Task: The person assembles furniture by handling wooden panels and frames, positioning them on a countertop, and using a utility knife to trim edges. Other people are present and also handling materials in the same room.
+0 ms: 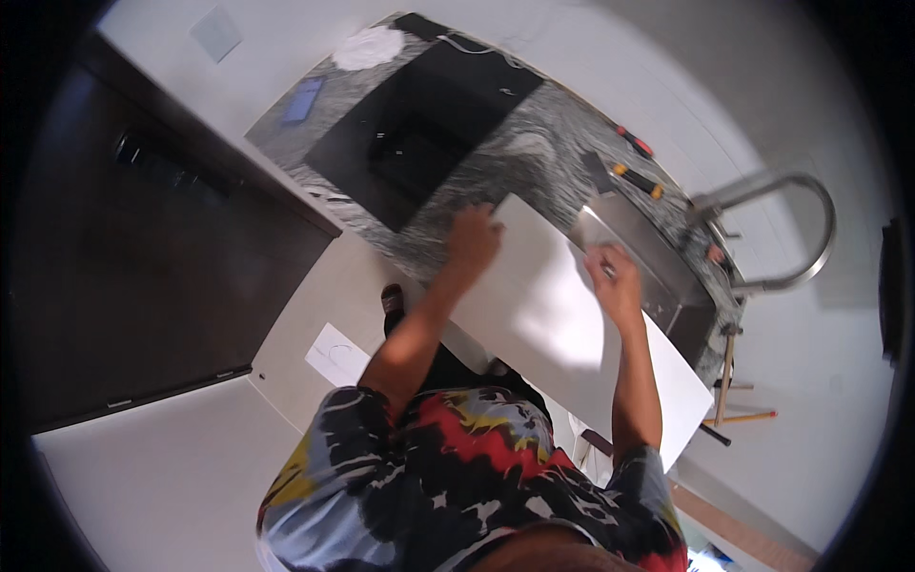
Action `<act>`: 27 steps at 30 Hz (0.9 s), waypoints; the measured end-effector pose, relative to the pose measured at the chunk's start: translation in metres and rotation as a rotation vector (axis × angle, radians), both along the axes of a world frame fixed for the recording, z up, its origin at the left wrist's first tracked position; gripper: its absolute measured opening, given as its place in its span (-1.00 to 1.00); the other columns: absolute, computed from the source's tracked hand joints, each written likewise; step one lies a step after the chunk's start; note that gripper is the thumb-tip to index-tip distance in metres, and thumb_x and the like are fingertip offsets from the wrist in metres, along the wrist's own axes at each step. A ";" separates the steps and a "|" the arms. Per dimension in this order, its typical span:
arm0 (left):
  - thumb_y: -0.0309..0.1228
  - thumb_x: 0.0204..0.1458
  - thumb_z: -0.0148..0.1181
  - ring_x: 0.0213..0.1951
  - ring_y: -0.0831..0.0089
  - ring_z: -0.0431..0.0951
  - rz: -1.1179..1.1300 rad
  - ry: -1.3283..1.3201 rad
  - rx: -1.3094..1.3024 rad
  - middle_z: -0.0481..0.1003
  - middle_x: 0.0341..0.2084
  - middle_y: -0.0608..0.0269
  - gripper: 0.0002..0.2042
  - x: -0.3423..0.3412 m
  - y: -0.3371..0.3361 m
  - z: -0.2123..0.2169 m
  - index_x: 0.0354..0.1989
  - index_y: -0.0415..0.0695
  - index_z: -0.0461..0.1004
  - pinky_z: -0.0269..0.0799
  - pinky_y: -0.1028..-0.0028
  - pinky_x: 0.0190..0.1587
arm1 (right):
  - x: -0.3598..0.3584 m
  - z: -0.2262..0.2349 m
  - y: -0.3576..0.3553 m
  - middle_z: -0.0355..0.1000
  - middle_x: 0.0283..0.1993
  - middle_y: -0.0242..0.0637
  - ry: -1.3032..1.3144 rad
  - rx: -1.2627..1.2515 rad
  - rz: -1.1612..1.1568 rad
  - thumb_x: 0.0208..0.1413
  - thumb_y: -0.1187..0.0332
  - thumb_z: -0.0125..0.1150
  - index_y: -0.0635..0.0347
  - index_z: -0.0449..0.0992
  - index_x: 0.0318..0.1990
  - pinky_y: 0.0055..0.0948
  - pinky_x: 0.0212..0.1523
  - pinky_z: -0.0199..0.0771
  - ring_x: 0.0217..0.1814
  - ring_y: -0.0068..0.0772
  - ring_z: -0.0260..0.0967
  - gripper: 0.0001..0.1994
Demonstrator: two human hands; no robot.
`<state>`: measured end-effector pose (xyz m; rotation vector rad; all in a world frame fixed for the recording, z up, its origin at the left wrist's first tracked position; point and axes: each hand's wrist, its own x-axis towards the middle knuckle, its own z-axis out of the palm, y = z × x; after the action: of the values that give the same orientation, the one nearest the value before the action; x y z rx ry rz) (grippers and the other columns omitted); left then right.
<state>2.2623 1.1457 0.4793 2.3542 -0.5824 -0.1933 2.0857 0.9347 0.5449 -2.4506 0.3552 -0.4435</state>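
Observation:
A long white panel point(543, 315) lies across the front edge of a grey speckled stone countertop point(534, 157). My left hand point(472, 238) rests on the panel's far left corner, fingers curled over its edge. Gripping the panel's far edge beside the steel sink point(648, 253) is my right hand point(613, 281). Both forearms reach up from my patterned shirt at the bottom of the picture.
A black cooktop point(419, 124) is set in the counter at left. A curved steel faucet point(791, 219) stands at right. Two screwdrivers point(637, 162) lie behind the sink. A dark cabinet point(143, 257) is at left; paper point(335, 355) lies on the floor.

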 end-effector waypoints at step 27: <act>-0.41 -0.02 0.41 0.10 -0.10 0.47 -0.679 0.642 -0.329 0.49 0.00 -0.20 -0.51 0.016 0.119 -0.020 0.11 -0.27 0.45 0.37 0.11 0.18 | 0.417 0.055 0.173 0.55 -0.01 -0.18 -0.433 1.388 0.009 0.33 0.29 0.08 0.34 0.50 0.07 -0.36 0.00 0.57 -0.03 -0.39 0.53 -0.68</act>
<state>2.2783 1.2644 0.4594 1.5703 -0.9656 -1.0248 2.5023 1.1077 0.6003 -0.9800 0.2998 -0.4692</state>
